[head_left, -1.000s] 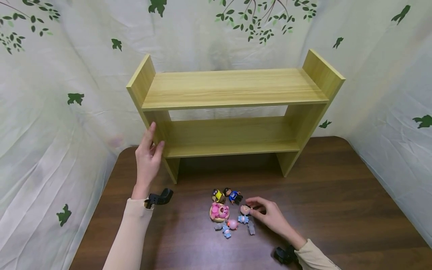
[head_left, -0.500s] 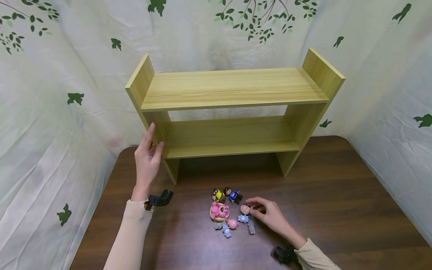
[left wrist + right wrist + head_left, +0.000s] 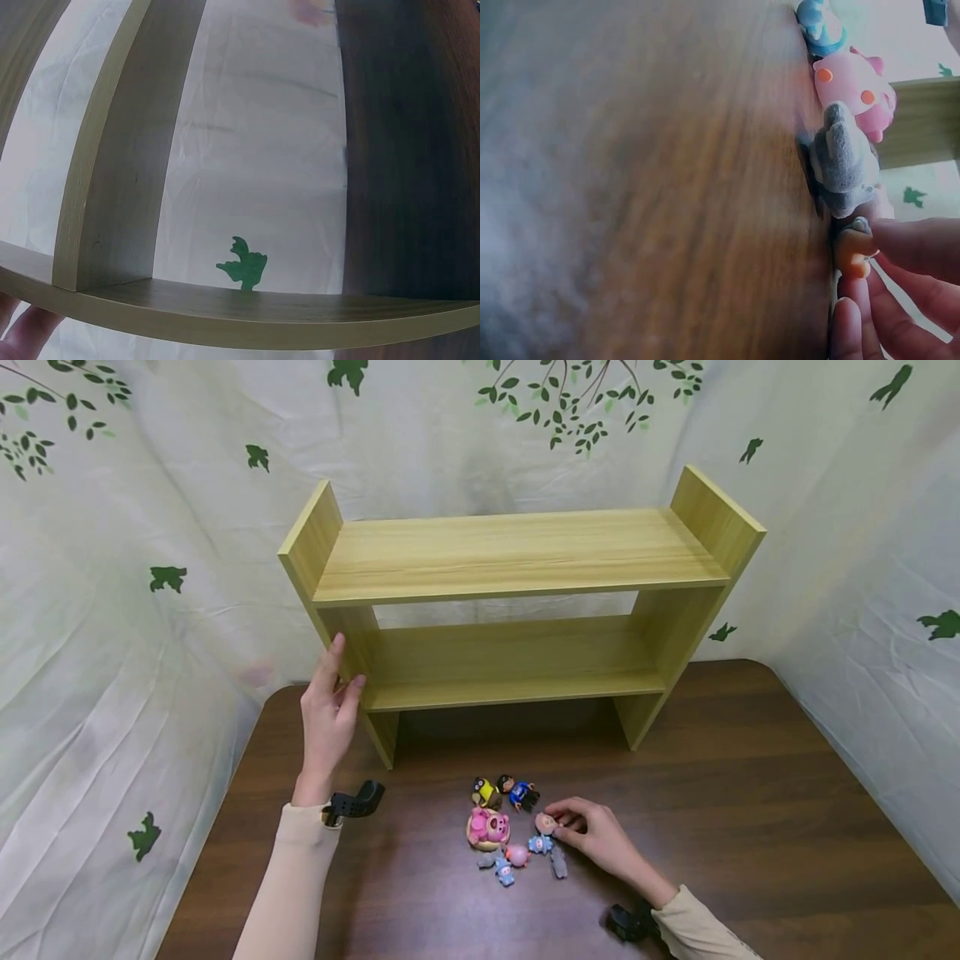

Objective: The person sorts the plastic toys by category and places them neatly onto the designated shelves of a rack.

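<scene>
In the head view my left hand [image 3: 327, 727] rests with extended fingers against the left side panel of the wooden shelf [image 3: 517, 556]. The left wrist view shows its fingertips [image 3: 34, 330] at the panel's outer side. My right hand [image 3: 600, 839] pinches a small round-headed figure [image 3: 545, 823] on the table between thumb and fingers; in the right wrist view that figure [image 3: 853, 251] looks orange. Close by lie a blue figure [image 3: 540, 844], a grey figure [image 3: 558, 863], a pink round one [image 3: 517, 855] and a figure in blue and black [image 3: 519, 792].
A pink bear toy [image 3: 487, 828], a yellow and black figure [image 3: 484, 792], another blue figure [image 3: 505, 872] and a small grey one [image 3: 487, 862] lie left of the right hand. The shelf stands at the back of the brown table [image 3: 750, 793], before a leaf-patterned cloth [image 3: 420, 443].
</scene>
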`<act>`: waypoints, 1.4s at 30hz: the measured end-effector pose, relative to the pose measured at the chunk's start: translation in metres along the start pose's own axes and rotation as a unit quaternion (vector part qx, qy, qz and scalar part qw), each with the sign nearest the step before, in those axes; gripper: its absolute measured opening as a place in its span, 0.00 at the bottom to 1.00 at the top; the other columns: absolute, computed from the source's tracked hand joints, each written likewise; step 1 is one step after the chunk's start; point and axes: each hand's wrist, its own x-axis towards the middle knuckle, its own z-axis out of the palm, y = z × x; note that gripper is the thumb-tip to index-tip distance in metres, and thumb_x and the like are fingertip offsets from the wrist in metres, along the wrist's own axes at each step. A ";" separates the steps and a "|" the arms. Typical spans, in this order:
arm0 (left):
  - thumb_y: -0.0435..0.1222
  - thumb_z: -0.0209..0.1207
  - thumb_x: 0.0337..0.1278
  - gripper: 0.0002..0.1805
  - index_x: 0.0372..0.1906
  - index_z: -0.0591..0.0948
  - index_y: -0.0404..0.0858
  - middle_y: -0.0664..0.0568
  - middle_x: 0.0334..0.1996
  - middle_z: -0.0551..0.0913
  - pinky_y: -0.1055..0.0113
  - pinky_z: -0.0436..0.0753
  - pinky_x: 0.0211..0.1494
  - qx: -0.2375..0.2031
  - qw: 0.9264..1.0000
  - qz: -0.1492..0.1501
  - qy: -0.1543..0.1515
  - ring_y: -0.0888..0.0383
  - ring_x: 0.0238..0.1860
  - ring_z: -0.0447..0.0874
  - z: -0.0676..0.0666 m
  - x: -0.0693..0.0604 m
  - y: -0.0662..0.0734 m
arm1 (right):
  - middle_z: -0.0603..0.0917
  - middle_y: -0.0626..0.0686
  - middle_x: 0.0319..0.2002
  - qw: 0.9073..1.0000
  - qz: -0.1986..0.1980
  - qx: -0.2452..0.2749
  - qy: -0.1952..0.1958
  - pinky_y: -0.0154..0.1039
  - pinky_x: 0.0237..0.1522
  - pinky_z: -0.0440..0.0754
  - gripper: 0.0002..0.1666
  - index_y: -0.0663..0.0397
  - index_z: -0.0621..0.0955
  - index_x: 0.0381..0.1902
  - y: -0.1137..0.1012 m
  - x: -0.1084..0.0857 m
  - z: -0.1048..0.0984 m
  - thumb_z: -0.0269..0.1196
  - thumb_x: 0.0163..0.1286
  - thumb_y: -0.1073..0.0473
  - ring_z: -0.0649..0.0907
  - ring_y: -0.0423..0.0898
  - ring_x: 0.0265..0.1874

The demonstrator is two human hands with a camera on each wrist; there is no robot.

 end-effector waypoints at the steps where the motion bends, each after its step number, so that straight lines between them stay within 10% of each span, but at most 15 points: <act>1: 0.16 0.54 0.56 0.31 0.67 0.66 0.28 0.31 0.62 0.68 0.81 0.71 0.49 0.001 1.000 -0.001 -0.001 0.41 0.56 0.72 0.000 0.000 0.000 | 0.83 0.48 0.36 1.000 -0.003 -0.004 -0.001 0.35 0.34 0.80 0.13 0.59 0.84 0.44 0.000 0.001 0.000 0.67 0.59 0.69 0.80 0.40 0.31; 23: 0.16 0.55 0.56 0.32 0.67 0.67 0.30 0.31 0.62 0.69 0.81 0.72 0.49 0.006 1.000 0.000 -0.005 0.49 0.51 0.72 0.001 -0.002 -0.002 | 0.79 0.45 0.30 1.000 0.002 -0.020 -0.004 0.33 0.30 0.78 0.12 0.60 0.82 0.39 -0.002 0.000 0.001 0.66 0.56 0.72 0.77 0.38 0.28; 34: 0.18 0.57 0.56 0.35 0.70 0.67 0.38 0.42 0.65 0.68 0.81 0.73 0.48 -0.005 1.000 -0.010 0.001 0.53 0.57 0.71 0.005 -0.010 -0.040 | 0.77 0.47 0.33 1.000 -0.019 0.007 -0.006 0.34 0.34 0.80 0.16 0.63 0.82 0.47 -0.002 0.001 -0.003 0.65 0.59 0.71 0.78 0.40 0.32; 42: 0.16 0.55 0.55 0.34 0.69 0.67 0.33 0.35 0.63 0.69 0.82 0.72 0.46 0.000 1.000 0.003 0.006 0.55 0.50 0.71 0.004 -0.007 -0.022 | 0.80 0.51 0.37 0.998 -0.005 0.061 0.008 0.35 0.35 0.81 0.15 0.63 0.81 0.47 -0.008 0.003 -0.010 0.66 0.61 0.69 0.79 0.44 0.34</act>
